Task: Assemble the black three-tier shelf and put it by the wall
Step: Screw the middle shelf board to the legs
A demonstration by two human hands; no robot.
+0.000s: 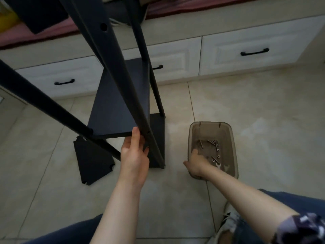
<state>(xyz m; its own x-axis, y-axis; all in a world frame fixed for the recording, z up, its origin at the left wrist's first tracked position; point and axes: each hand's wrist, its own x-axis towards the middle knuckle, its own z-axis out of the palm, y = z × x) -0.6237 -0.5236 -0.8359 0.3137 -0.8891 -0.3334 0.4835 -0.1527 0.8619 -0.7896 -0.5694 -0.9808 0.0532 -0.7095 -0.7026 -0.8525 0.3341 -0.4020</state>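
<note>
The black shelf frame stands on the tiled floor with long posts [123, 76] rising toward me. A black shelf board [116, 106] sits between the posts, above a lower board [156, 138]. My left hand [134, 152] holds the near edge of the upper board at the front post, thumb on top. A loose black board [91, 159] lies flat on the floor to the left. My right hand [197, 163] reaches into a brown translucent bin [212, 127] holding several screws and washers [215, 150]; its fingertips are hidden, so a hold cannot be made out.
White drawers with black handles [255, 51] run along the back under a cushioned bench. My knees and a shoe [228, 219] are at the bottom. Beige floor tiles [263, 111] spread to the right of the bin.
</note>
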